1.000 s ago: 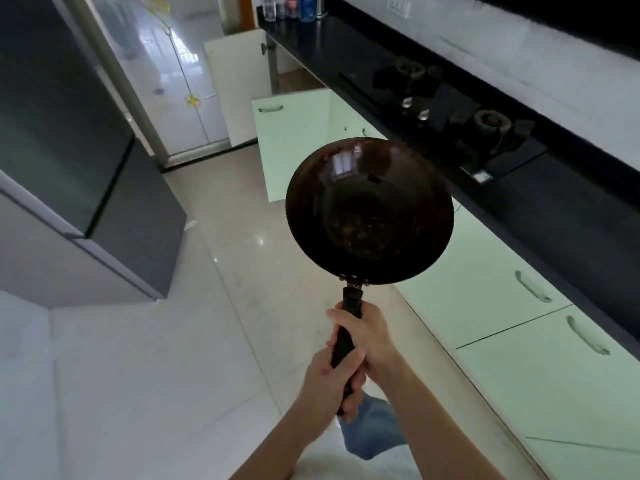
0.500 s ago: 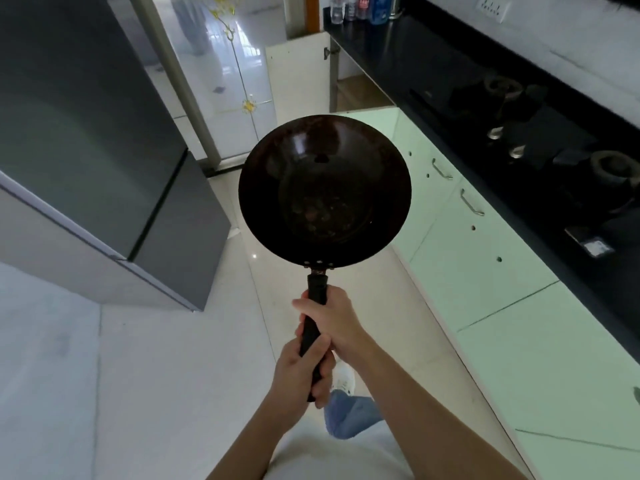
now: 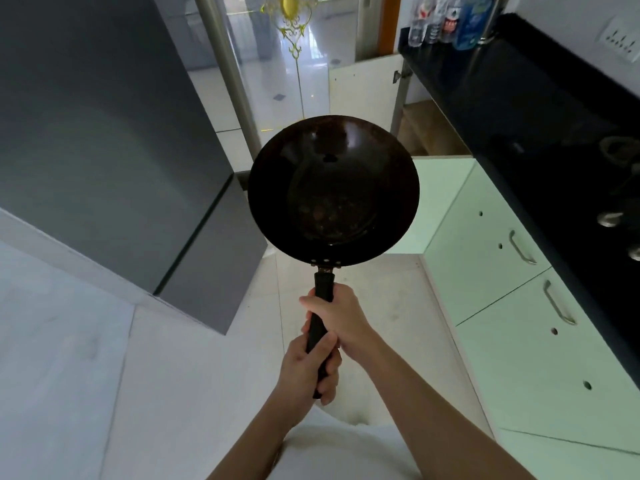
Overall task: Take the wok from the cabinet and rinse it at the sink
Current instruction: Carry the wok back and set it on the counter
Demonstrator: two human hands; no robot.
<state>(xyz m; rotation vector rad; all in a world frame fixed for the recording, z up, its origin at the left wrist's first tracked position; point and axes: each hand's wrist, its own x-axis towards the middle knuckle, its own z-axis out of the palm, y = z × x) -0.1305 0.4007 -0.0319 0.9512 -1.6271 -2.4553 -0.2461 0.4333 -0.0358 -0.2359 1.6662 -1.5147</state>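
A dark round wok (image 3: 332, 192) with a black handle hangs level in front of me over the pale floor, its brownish inside facing up. My right hand (image 3: 341, 318) grips the handle close to the bowl. My left hand (image 3: 306, 372) grips the handle's lower end, just below the right. No sink is in view.
A black countertop (image 3: 519, 109) with stove knobs runs along the right above pale green cabinets (image 3: 502, 265); one cabinet door (image 3: 436, 188) stands open behind the wok. Bottles (image 3: 446, 19) stand at the counter's far end. A tall grey fridge (image 3: 114, 140) fills the left, with a glass door behind it.
The view has swung left and forward along the counter, so the stove burners slid out to the right. The wok stays centred in the same two-handed grip.
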